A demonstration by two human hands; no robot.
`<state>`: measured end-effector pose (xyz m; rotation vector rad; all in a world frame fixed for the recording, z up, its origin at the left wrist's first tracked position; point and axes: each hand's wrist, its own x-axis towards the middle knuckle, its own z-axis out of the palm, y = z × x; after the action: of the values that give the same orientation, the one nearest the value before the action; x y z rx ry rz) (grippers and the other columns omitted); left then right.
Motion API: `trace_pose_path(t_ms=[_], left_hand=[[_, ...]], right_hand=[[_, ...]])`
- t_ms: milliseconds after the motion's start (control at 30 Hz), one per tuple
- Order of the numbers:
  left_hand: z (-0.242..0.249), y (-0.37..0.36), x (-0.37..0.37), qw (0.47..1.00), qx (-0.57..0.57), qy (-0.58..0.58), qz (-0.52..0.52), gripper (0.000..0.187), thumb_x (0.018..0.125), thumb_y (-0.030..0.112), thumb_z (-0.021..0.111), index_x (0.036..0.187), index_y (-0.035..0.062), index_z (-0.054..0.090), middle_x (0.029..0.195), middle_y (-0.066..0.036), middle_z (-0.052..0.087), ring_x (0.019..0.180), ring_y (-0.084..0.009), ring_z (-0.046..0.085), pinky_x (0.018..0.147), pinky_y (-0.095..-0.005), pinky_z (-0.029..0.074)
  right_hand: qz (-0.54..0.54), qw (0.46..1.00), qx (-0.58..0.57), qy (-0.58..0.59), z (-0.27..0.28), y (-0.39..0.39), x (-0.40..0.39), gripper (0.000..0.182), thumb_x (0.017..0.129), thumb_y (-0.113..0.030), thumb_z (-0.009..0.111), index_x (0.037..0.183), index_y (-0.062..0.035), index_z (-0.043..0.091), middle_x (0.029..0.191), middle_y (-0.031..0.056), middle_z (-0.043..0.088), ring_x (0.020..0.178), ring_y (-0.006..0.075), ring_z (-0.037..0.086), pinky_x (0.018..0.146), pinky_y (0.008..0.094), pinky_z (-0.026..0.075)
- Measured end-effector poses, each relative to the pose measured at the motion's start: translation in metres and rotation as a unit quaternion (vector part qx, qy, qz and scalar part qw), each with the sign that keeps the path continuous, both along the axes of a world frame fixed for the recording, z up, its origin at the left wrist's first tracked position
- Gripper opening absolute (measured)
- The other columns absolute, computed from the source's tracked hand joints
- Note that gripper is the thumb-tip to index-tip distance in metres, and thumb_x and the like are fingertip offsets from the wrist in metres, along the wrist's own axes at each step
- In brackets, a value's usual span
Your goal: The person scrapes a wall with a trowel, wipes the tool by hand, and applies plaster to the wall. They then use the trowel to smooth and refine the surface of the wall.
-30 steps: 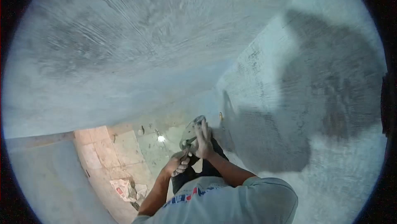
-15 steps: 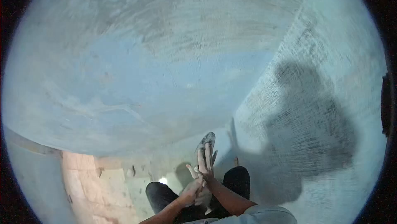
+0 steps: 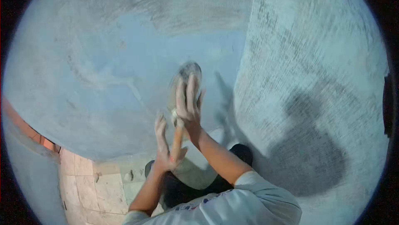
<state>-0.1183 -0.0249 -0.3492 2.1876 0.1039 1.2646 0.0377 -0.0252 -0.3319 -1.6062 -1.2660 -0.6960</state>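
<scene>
A hand tool (image 3: 178, 137) with an orange-brown wooden handle and a dark, rounded, blurred blade lies close against the blue-grey wall. My right hand (image 3: 189, 100) presses along it, its dusty fingers stretched over the blade and its base at the pale collar. Lower down, my left hand (image 3: 165, 146) has the handle's butt end between thumb and palm, while its whitened fingers point upward along the side. Under the fingers, part of the blade is hidden.
The smeared wall (image 3: 124, 59) meets a rougher pale wall (image 3: 307, 50) at a corner on the right, where my shadow falls. Below left are dusty floor tiles (image 3: 110, 191) with small lumps on them. My dark-clothed knees (image 3: 241, 155) are bent beneath my arms.
Both hands and the tool have travelled up and to the left in view, arms reaching farther out. My left fingers, earlier wrapped round the handle, are now stretched. The view has shifted too.
</scene>
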Motion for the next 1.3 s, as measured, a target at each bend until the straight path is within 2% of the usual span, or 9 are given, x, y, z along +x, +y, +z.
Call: trace_pose_path(t_ms=[33,100,267,467,733,867,1000,1233,1300], left_hand=[[0.021,0.007,-0.005,0.982,0.168,0.032,0.075,0.088,0.090,0.041,0.077,0.160,0.0077,0.035,0.169,-0.022,0.017,0.156,-0.0421,0.021,0.122,-0.0527,0.028],[0.015,0.035,0.013,0.992,0.068,-0.053,0.087,0.076,0.097,0.050,0.066,0.152,0.0023,0.045,0.171,-0.030,0.009,0.157,-0.0521,0.013,0.123,-0.0623,0.019],[0.080,0.072,0.038,0.954,0.024,-0.284,0.089,0.037,0.103,0.029,0.055,0.081,0.0000,0.062,0.143,-0.032,0.058,0.138,-0.0397,0.053,0.117,-0.0512,0.038],[0.122,0.101,0.001,0.963,0.094,-0.239,0.087,0.041,0.104,0.028,0.053,0.072,0.0022,0.054,0.067,-0.006,0.055,0.069,-0.0147,0.056,0.066,-0.0314,0.044],[0.152,0.125,0.072,0.987,0.052,-0.149,0.018,0.029,0.093,0.017,0.057,0.071,-0.0009,0.061,0.068,-0.011,0.058,0.062,-0.0178,0.056,0.059,-0.0325,0.043],[0.165,0.125,0.082,0.916,0.232,-0.299,0.136,0.021,0.092,0.011,0.059,0.075,-0.0007,0.063,0.075,-0.014,0.067,0.078,-0.0237,0.068,0.090,-0.0445,0.052],[0.152,0.139,0.054,0.942,0.154,-0.298,0.030,0.027,0.095,0.015,0.055,0.085,-0.0073,0.067,0.089,-0.021,0.073,0.094,-0.0389,0.072,0.117,-0.0642,0.034],[0.158,0.181,0.130,0.945,0.140,-0.276,-0.106,0.021,0.087,0.002,0.053,0.067,-0.0038,0.052,0.064,-0.008,0.051,0.058,-0.0231,0.044,0.072,-0.0376,0.053],[0.165,0.177,0.115,0.943,0.171,-0.276,-0.079,0.027,0.091,0.008,0.051,0.068,-0.0039,0.052,0.063,-0.006,0.049,0.063,-0.0201,0.046,0.081,-0.0436,0.053]], right_hand=[[0.011,1.000,0.013,-0.006,0.014,0.009,-0.016,0.070,0.091,-0.011,0.054,0.156,0.0089,0.037,0.165,0.0387,0.018,0.153,0.0578,0.019,0.116,0.0784,0.015],[0.015,0.999,0.031,-0.005,0.027,0.031,-0.041,0.072,0.094,-0.016,0.058,0.159,0.0049,0.033,0.167,0.0363,0.017,0.153,0.0575,0.019,0.117,0.0781,0.012],[0.053,0.993,0.039,-0.095,0.065,0.054,-0.038,0.074,0.098,-0.032,0.063,0.159,0.0019,0.036,0.165,0.0367,0.020,0.155,0.0557,0.016,0.120,0.0745,0.012],[0.111,0.983,0.112,-0.097,0.117,0.084,-0.061,0.076,0.095,-0.038,0.060,0.154,0.0069,0.041,0.164,0.0379,0.024,0.153,0.0531,0.025,0.124,0.0684,0.016],[0.007,0.983,0.164,-0.082,0.102,0.106,0.021,0.072,0.101,-0.033,0.054,0.154,0.0126,0.034,0.162,0.0404,0.023,0.151,0.0575,0.024,0.123,0.0671,0.017],[0.067,0.985,0.144,-0.071,0.106,0.091,0.017,0.067,0.104,-0.031,0.047,0.154,0.0113,0.034,0.163,0.0397,0.022,0.152,0.0582,0.021,0.124,0.0666,0.014],[0.067,0.982,0.080,-0.155,0.089,0.111,-0.014,0.068,0.104,-0.038,0.047,0.155,0.0059,0.035,0.163,0.0381,0.022,0.155,0.0532,0.018,0.123,0.0702,0.013],[-0.017,0.979,0.132,-0.154,0.104,0.111,0.053,0.066,0.102,-0.041,0.053,0.153,-0.0001,0.044,0.165,0.0286,0.028,0.154,0.0502,0.025,0.122,0.0677,0.016],[-0.018,0.975,0.149,-0.163,0.110,0.114,0.051,0.065,0.101,-0.042,0.052,0.150,0.0005,0.047,0.164,0.0284,0.032,0.152,0.0502,0.029,0.122,0.0679,0.018]])
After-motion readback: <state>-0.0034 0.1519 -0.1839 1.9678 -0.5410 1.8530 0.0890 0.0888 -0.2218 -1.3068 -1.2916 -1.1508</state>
